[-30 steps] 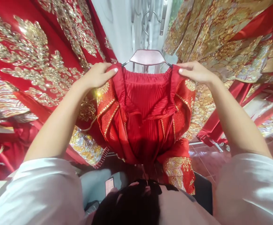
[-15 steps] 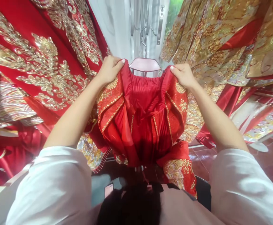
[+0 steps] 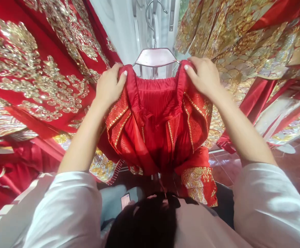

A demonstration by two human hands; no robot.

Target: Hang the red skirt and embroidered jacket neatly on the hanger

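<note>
A red dress (image 3: 155,120) with gold beaded trim and a gathered neckline hangs from a hanger (image 3: 155,57) with a pale pink centre plate and a metal hook. My left hand (image 3: 110,84) grips its left shoulder, thumb on top and fingers tucked out of sight behind the cloth. At the opposite shoulder, my right hand (image 3: 204,75) holds the fabric the same way, with its thumb along the strap edge. The garment is spread between both hands. Its lower part bunches toward me, and one patterned gold cuff (image 3: 197,184) shows at the lower right.
A red gown with gold sequins (image 3: 59,86) crowds the left. Gold brocade garments (image 3: 232,44) hang on the right. Behind the hanger are white curtain-like folds (image 3: 114,24) and a metal latch plate (image 3: 172,15). A phone (image 3: 125,200) lies low, near my lap.
The dress and hanger have shifted slightly left and up in view. Both hands stay on the shoulders; their grip has moved, with more of each hand now laid over the cloth.
</note>
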